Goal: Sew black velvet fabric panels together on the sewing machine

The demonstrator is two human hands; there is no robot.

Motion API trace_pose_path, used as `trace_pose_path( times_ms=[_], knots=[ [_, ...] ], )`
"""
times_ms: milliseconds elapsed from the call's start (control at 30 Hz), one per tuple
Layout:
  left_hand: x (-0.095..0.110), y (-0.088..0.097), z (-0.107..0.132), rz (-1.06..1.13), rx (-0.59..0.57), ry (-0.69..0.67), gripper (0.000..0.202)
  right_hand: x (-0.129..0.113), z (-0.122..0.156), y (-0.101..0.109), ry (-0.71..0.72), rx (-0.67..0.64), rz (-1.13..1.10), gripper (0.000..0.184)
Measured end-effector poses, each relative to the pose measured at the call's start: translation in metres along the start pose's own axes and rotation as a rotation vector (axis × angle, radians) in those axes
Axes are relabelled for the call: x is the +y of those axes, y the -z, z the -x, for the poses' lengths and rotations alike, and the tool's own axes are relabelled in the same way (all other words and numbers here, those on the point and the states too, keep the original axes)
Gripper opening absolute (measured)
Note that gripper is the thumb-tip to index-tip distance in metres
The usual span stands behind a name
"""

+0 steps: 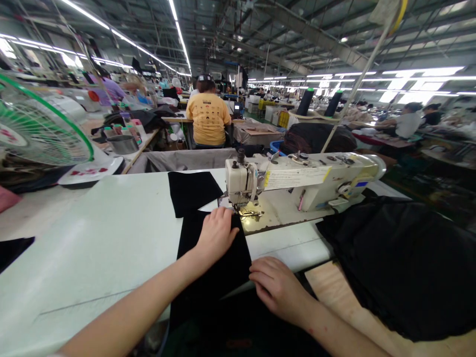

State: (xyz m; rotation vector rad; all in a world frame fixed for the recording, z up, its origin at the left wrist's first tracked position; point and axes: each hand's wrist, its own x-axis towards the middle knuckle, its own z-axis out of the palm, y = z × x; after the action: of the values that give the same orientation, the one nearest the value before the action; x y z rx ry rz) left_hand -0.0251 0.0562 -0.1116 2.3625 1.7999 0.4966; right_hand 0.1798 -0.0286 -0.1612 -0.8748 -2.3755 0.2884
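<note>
Rested the left hand [216, 233] on the black cloth [231, 263], with fingers close together and thumb apart, just beside the sewing machine [316, 198], with that cloth spread on the pale desk [130, 233]. Held the right hand [277, 287] at the cloth's right edge with fingers bent together, but could not tell whether pinching it. Saw a smaller black piece [193, 191] just beyond and a dark bundle [405, 263] at right.

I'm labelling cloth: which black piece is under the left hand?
The black piece reaching from the sewing machine toward the wearer. Only it has the left hand on it; the others lie beyond it, far left, and right.
</note>
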Motion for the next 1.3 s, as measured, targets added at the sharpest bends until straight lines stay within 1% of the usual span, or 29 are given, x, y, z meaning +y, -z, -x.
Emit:
trace_pose_path(
  times_ms=[33,67,100,133,167,200,233,300,400,533,633,800,933,1033,1100,1167,1233,1267,1300],
  knots=[
    [0.004,-0.003,0.023,-0.001,-0.048,-0.137,0.023,0.000,0.001,0.002,0.005,-0.011,0.004,0.025],
    [0.007,-0.006,0.046,0.011,-0.124,-0.302,0.019,0.000,0.002,0.003,0.009,-0.021,0.007,0.026],
    [0.007,-0.010,0.065,-0.002,-0.162,-0.433,0.021,0.000,0.001,0.005,0.013,-0.029,0.011,0.026],
    [0.005,-0.015,0.080,-0.032,-0.160,-0.535,0.026,0.000,0.000,0.005,0.015,-0.034,0.015,0.027],
    [0.003,-0.019,0.090,-0.059,-0.147,-0.606,0.032,0.002,-0.002,0.006,0.014,-0.036,0.018,0.028],
    [-0.001,-0.021,0.095,-0.086,-0.117,-0.643,0.038,0.004,-0.004,0.005,0.011,-0.033,0.021,0.029],
    [-0.005,-0.023,0.094,-0.100,-0.089,-0.659,0.041,0.006,-0.008,0.005,0.003,-0.026,0.023,0.030],
    [-0.013,-0.022,0.082,-0.084,-0.074,-0.662,0.038,0.014,-0.017,0.002,-0.015,-0.012,0.029,0.030],
    [-0.021,-0.015,0.055,-0.027,-0.074,-0.648,0.030,0.028,-0.034,-0.003,-0.012,0.009,0.037,0.028],
    [-0.030,-0.007,0.029,0.006,-0.109,-0.603,0.030,0.044,-0.055,-0.006,0.009,0.021,0.083,0.026],
    [-0.038,-0.004,0.015,0.030,-0.137,-0.566,0.030,0.054,-0.069,-0.009,-0.029,0.014,0.144,0.025],
    [-0.052,-0.004,-0.015,0.084,-0.125,-0.522,0.028,0.070,-0.094,-0.017,-0.104,0.022,0.206,0.026],
    [-0.061,-0.006,-0.038,0.036,-0.128,-0.491,0.029,0.075,-0.106,-0.021,-0.153,0.041,0.225,0.025],
    [-0.066,-0.010,-0.045,-0.014,-0.122,-0.457,0.035,0.065,-0.100,-0.021,-0.180,0.060,0.227,0.025],
    [-0.069,-0.015,-0.043,-0.040,-0.095,-0.407,0.040,0.051,-0.087,-0.019,-0.173,0.060,0.221,0.027],
    [-0.072,-0.020,-0.038,-0.065,-0.062,-0.333,0.046,0.035,-0.070,-0.011,-0.148,0.061,0.195,0.032],
    [-0.077,-0.025,-0.035,-0.078,-0.040,-0.269,0.052,0.022,-0.048,0.006,-0.128,0.098,0.160,0.036],
    [-0.080,-0.026,-0.035,-0.079,-0.032,-0.245,0.054,0.018,-0.036,0.020,-0.129,0.130,0.157,0.037],
    [-0.085,-0.025,-0.036,-0.080,-0.025,-0.226,0.056,0.016,-0.024,0.037,-0.139,0.196,0.172,0.035]
  ],
)
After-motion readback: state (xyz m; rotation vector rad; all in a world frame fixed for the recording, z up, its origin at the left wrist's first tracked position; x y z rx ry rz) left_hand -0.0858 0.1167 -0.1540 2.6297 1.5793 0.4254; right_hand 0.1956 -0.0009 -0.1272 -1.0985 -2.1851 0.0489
